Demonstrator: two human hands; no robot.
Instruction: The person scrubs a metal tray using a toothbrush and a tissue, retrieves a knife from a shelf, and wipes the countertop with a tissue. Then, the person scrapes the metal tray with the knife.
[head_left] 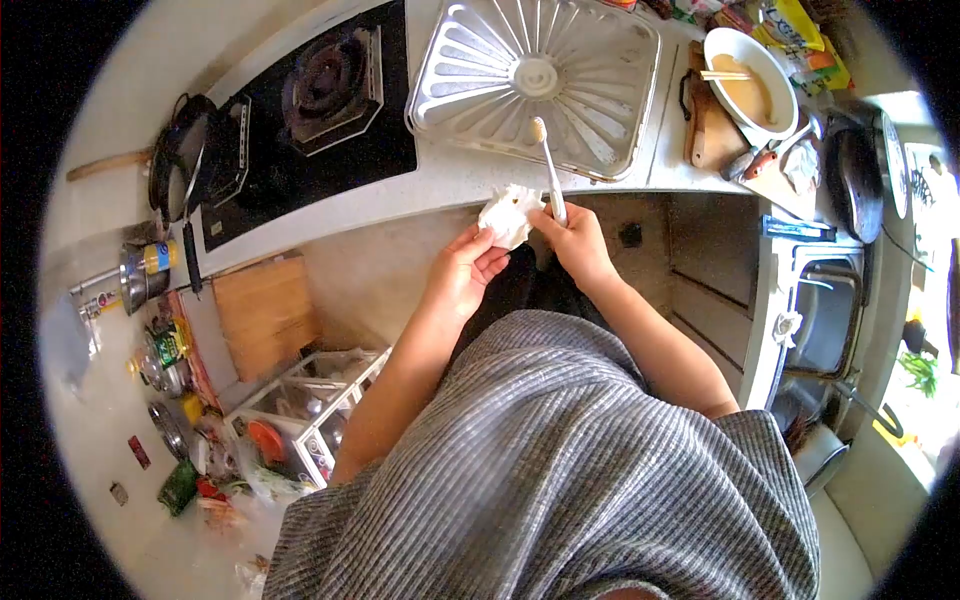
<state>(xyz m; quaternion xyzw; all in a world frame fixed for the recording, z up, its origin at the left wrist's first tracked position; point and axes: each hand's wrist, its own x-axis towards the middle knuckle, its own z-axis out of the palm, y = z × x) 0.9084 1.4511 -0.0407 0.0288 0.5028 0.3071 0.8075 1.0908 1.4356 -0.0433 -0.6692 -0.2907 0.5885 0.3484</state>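
My left hand (465,268) pinches a crumpled white tissue (508,218), which has a small dark spot on it. My right hand (577,243) holds a white toothbrush (553,178) upright, its yellowish bristles at the top. The right fingertips also touch the tissue's right side. Both hands are in front of the counter's edge. Just beyond them, a rectangular metal tray (468,118) with radiating ridges lies on the white counter (375,205); from this view the brush head overlaps its near edge.
To the left is a black gas stove (395,130), with a dark pan (172,160) beyond it. A white bowl (718,45) with chopsticks stands on a wooden board (705,150) at right. A sink (828,310) is farther right. An open wire-framed drawer (335,405) sticks out at lower left.
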